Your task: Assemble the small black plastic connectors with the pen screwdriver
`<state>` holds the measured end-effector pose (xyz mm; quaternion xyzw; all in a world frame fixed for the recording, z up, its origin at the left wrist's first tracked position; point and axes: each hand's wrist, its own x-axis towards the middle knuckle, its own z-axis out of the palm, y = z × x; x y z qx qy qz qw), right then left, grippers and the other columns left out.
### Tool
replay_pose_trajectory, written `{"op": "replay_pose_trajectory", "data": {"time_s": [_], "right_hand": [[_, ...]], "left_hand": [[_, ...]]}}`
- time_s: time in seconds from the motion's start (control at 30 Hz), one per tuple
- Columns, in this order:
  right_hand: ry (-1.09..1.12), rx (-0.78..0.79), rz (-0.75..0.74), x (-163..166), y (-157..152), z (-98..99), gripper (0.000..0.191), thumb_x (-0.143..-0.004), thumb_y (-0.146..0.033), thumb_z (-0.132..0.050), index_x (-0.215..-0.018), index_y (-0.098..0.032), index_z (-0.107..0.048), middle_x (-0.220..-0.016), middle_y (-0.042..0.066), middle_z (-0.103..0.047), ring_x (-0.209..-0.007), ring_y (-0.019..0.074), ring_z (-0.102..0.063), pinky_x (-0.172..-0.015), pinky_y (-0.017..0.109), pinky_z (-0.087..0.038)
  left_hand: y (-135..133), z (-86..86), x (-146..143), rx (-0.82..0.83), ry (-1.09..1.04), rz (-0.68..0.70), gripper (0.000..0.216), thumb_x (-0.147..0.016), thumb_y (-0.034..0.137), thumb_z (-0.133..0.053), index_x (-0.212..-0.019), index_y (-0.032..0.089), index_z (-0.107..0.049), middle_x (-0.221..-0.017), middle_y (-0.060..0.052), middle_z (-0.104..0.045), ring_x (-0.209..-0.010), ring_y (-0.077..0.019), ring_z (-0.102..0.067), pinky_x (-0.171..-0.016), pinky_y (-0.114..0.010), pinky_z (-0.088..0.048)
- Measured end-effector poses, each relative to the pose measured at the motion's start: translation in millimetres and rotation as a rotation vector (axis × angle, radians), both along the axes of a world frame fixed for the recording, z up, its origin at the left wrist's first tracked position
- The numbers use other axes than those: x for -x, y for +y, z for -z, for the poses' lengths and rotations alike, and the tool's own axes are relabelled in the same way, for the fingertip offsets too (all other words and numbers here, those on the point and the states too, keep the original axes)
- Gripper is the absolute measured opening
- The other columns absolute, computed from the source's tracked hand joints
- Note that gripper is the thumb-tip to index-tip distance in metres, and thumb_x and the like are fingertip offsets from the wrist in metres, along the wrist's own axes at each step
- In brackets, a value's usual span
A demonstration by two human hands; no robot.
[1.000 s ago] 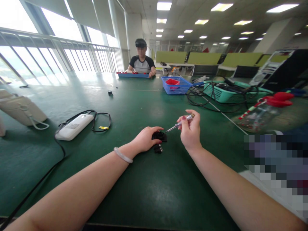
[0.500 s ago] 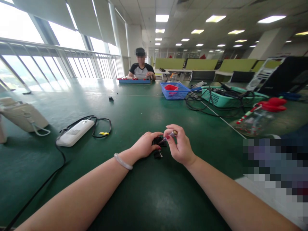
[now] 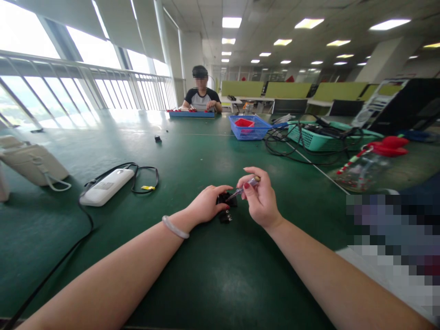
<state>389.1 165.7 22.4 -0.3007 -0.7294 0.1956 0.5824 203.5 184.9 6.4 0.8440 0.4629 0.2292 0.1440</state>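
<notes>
My left hand (image 3: 207,204) is closed around a small black block-like part (image 3: 232,200) on the green table, thumb on the near side and fingers on the far side. In my right hand (image 3: 261,200) is a screwdriver (image 3: 248,184) with a clear purplish handle, slanting down to the left. Its tip reaches the black part; whether it sits in a screw is too small to tell. Just in front of my left thumb lies another small black piece (image 3: 225,217) with several metal prongs.
A white power bank (image 3: 107,187) with a black cord lies left, near a beige case (image 3: 36,162). Ahead are a blue basket (image 3: 249,133), a teal basket (image 3: 309,143) with cables and a small black part (image 3: 157,139). A red-lidded jar (image 3: 367,167) stands right. A person (image 3: 201,96) sits opposite.
My right hand has drawn slightly up and right, so more of the screwdriver shows. My left hand still holds the black part in place.
</notes>
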Motion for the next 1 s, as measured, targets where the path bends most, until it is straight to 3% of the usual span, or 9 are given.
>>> {"op": "replay_pose_trajectory", "data": {"time_s": [0.1, 0.2, 0.4, 0.57, 0.67, 0.8, 1.0], "right_hand": [[0.063, -0.076, 0.065, -2.8, 2.2, -0.2, 0.029, -0.098, -0.030, -0.047, -0.127, -0.026, -0.043, -0.087, 0.001, -0.062, -0.061, 0.0128, -0.055, -0.059, 0.028, -0.048], [-0.015, -0.087, 0.080, -3.4, 3.8, 0.8, 0.028, -0.098, -0.027, -0.046, -0.126, -0.025, -0.043, -0.086, 0.001, -0.061, -0.066, 0.0141, -0.058, -0.063, 0.030, -0.050], [-0.157, -0.044, 0.068, -2.0, 6.5, 5.3, 0.030, -0.098, -0.024, -0.046, -0.128, -0.025, -0.042, -0.089, 0.002, -0.063, -0.072, 0.0150, -0.062, -0.068, 0.031, -0.051], [-0.149, 0.044, 0.065, -1.9, 10.8, 6.6, 0.027, -0.098, -0.026, -0.047, -0.125, -0.025, -0.044, -0.090, 0.002, -0.065, -0.069, 0.0142, -0.061, -0.066, 0.030, -0.051], [0.000, 0.118, 0.042, -3.2, 14.4, 5.9, 0.025, -0.097, -0.030, -0.048, -0.122, -0.025, -0.044, -0.087, 0.001, -0.064, -0.061, 0.0123, -0.058, -0.059, 0.028, -0.050], [0.355, 0.149, 0.079, -9.8, 21.5, 3.7, 0.026, -0.095, -0.035, -0.050, -0.118, -0.025, -0.043, -0.087, 0.000, -0.063, -0.058, 0.0115, -0.058, -0.053, 0.027, -0.050], [0.563, 0.260, 0.215, -24.0, 41.2, 11.4, 0.026, -0.090, -0.035, -0.055, -0.110, -0.024, -0.043, -0.077, -0.004, -0.062, -0.051, 0.0103, -0.056, -0.044, 0.022, -0.045]], "left_hand": [[-1.5, -1.1, -0.1, 0.002, -0.003, -0.023, 0.055, -0.079, 0.027, -0.073, -0.132, 0.027, -0.057, -0.107, -0.006, -0.069, -0.104, -0.0241, -0.063, -0.094, -0.037, -0.049], [-1.5, -1.2, 0.0, 0.006, -0.010, -0.024, 0.055, -0.079, 0.026, -0.072, -0.132, 0.027, -0.057, -0.110, -0.006, -0.069, -0.105, -0.0241, -0.063, -0.095, -0.037, -0.049], [-0.5, -1.4, -0.6, -0.004, -0.055, 0.015, 0.051, -0.081, 0.023, -0.070, -0.130, 0.025, -0.058, -0.116, -0.005, -0.070, -0.107, -0.0235, -0.064, -0.098, -0.038, -0.048], [-1.3, -3.1, -1.9, -0.045, -0.076, 0.020, 0.043, -0.084, 0.021, -0.065, -0.126, 0.024, -0.061, -0.117, -0.005, -0.069, -0.110, -0.0232, -0.062, -0.101, -0.039, -0.048], [-1.8, -3.6, -2.1, -0.088, -0.100, 0.024, 0.040, -0.086, 0.016, -0.060, -0.126, 0.023, -0.061, -0.121, -0.006, -0.067, -0.116, -0.0230, -0.058, -0.106, -0.041, -0.044], [-1.0, -3.4, -2.0, -0.122, -0.126, 0.008, 0.040, -0.087, 0.009, -0.054, -0.124, 0.023, -0.061, -0.124, -0.005, -0.066, -0.118, -0.0225, -0.054, -0.109, -0.041, -0.041], [5.4, 2.7, 0.9, -0.161, -0.100, -0.160, 0.045, -0.091, 0.012, -0.044, -0.133, 0.023, -0.056, -0.132, -0.008, -0.060, -0.122, -0.0252, -0.051, -0.107, -0.045, -0.041]]}}
